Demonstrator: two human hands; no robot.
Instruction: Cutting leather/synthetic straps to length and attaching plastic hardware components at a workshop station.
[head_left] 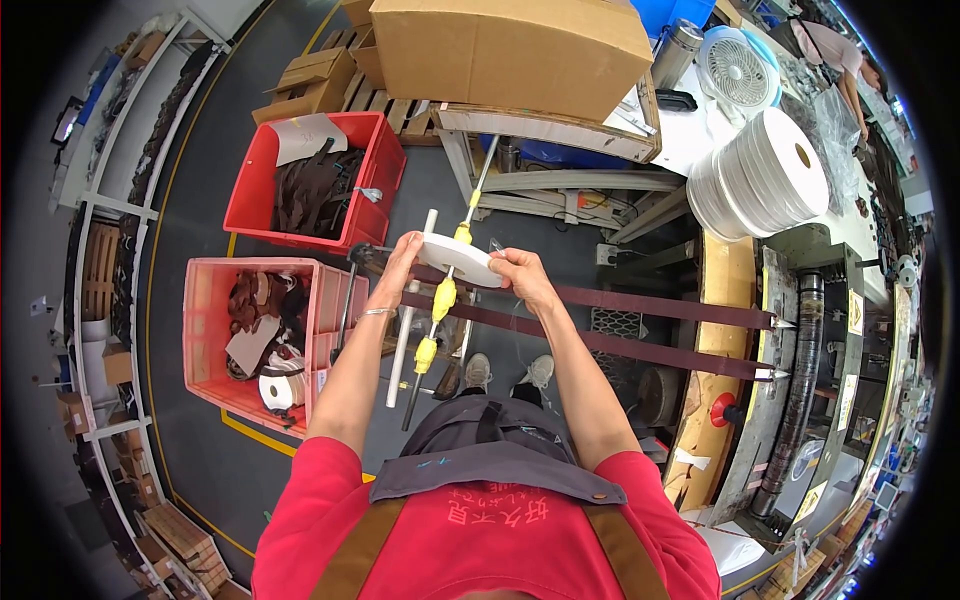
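A flat white roll [440,252] sits on a thin metal rod [485,170] in front of me, with yellow tapered pieces [443,300] on the rod on both sides of it. My left hand [402,268] grips the roll's left edge, fingers wrapped round the rim. At the opposite edge, my right hand [525,277] is closed in a pinch. A bit of clear plastic film [497,246] shows at its fingertips, and faint clear strands hang below. Beside the rod runs a pale tube [402,345]. Dark maroon straps [640,343] pass behind the roll toward the right.
Two crates stand at left: a red crate [375,190] of dark straps and a pinkish crate [335,300] with scraps and a white roll. A large cardboard box [510,50] sits ahead. At right are a big white spool [745,180], a fan [738,68] and a machine [790,400].
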